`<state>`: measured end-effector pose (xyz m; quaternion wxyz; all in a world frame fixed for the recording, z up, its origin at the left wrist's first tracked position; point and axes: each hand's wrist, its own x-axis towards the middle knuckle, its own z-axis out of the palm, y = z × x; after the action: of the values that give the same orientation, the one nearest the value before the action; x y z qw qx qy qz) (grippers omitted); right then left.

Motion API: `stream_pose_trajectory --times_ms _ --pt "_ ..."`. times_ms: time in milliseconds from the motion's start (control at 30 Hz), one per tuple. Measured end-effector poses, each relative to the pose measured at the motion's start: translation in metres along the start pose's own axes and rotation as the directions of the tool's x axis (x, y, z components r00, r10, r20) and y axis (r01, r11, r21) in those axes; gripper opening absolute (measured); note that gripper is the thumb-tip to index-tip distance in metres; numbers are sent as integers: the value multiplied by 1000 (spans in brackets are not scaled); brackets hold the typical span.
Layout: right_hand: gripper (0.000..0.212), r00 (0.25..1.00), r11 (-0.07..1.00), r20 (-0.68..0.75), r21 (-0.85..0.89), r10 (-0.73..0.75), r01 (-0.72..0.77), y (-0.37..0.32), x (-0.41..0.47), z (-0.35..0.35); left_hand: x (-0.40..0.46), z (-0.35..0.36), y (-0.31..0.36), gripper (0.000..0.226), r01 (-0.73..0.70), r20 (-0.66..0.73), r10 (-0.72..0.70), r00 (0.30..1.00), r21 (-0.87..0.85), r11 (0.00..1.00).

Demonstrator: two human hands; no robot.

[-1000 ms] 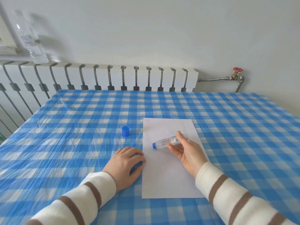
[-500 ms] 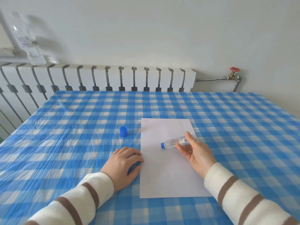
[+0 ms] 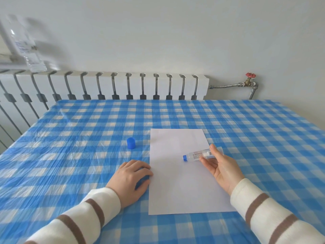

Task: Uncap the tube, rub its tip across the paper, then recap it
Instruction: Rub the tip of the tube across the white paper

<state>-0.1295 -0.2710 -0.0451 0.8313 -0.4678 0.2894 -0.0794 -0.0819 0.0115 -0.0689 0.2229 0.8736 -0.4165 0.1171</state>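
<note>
holding the small clear plastic tube (image 3: 202, 154) between thumb and fingertips, my right hand (image 3: 222, 170) keeps it nearly flat above the white sheet of paper (image 3: 177, 187), its blue tip pointing left, over the right half of the sheet. the tube wears a white label with dark print and a small barcode beside my thumb; the letters are too small for me to read. its round blue plastic cap (image 3: 131, 143) stands on the blue and white checked plastic cloth of the tabletop (image 3: 70, 138), just left of the paper's top left corner and apart from it.

my left hand (image 3: 131, 178) lies palm down on the cloth with the fingers loosely curled, gripping nothing, the fingertips touching the paper's left edge about halfway down. both sleeves are cream knit with brown stripes.

the paper lies nearly square to me, its near edge well back from the tabletop's front. wide checked cloth lies bare to the left past the cap, to the right of the sheet, and beyond it up to the far edge. behind that edge stands a white ribbed radiator (image 3: 105, 85) against the pale wall, with a metal pipe and red-handled valve (image 3: 250, 80) to its right. a clear plastic bag with faint unreadable print (image 3: 26, 48) hangs at the upper left.
</note>
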Motion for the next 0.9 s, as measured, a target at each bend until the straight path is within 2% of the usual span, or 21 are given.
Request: stream_pose_trajectory --times_ms 167,333,900 --pt "38 999 1000 -41 21 -6 7 -5 1 -10 0 -1 0 14 17 4 -17 1000 -2 1000" --pt "43 998 1000 -64 18 -13 14 -9 1 -21 1 -2 3 30 23 20 -23 1000 -5 1000" --pt "38 990 997 -116 3 -80 81 -26 1 -51 1 -4 4 32 48 58 -49 997 13 999"
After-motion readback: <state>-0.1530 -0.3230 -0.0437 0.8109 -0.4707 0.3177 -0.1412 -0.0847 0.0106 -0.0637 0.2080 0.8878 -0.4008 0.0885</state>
